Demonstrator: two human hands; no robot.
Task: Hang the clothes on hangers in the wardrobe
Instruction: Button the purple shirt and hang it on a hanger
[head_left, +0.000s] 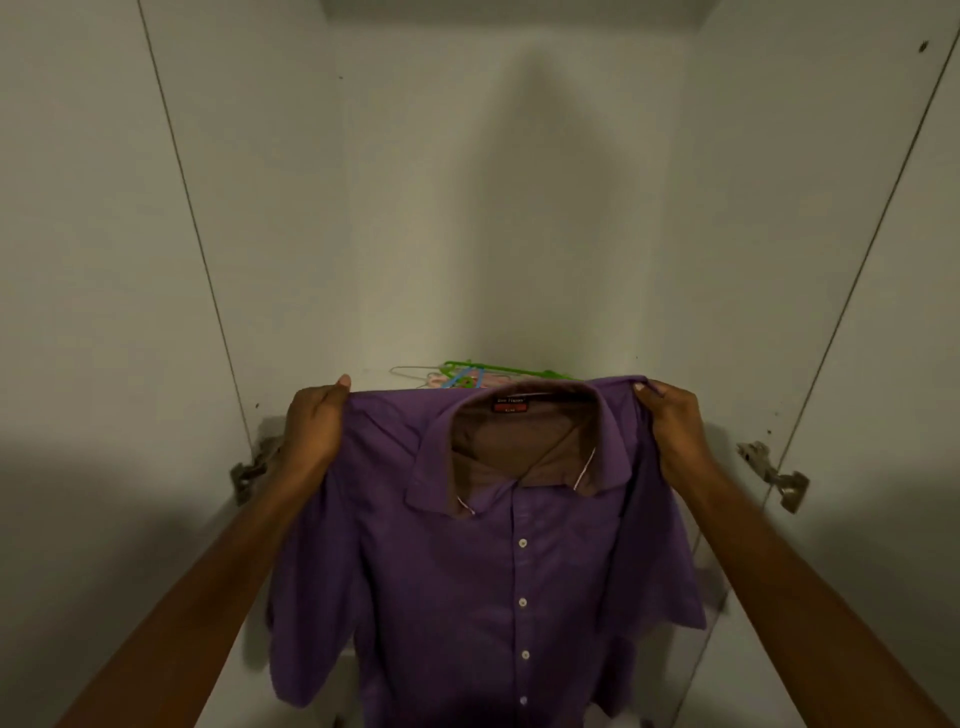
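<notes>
Wardrobe interior open ahead. Purple shirt held up in front of it, front facing the person, shoulder line running left–right. Left hand and right hand each pinch one shoulder. Hangers lie just beyond the collar, far side, roughly equidistant from both hands.

1 purple shirt, 4 white buttons showing. 2 hands: left hand, right hand. Approx 3-4 hangers betw. the fingers, tangled, exact no. unclear. 2 hinges: left hinge, right hinge.
</notes>
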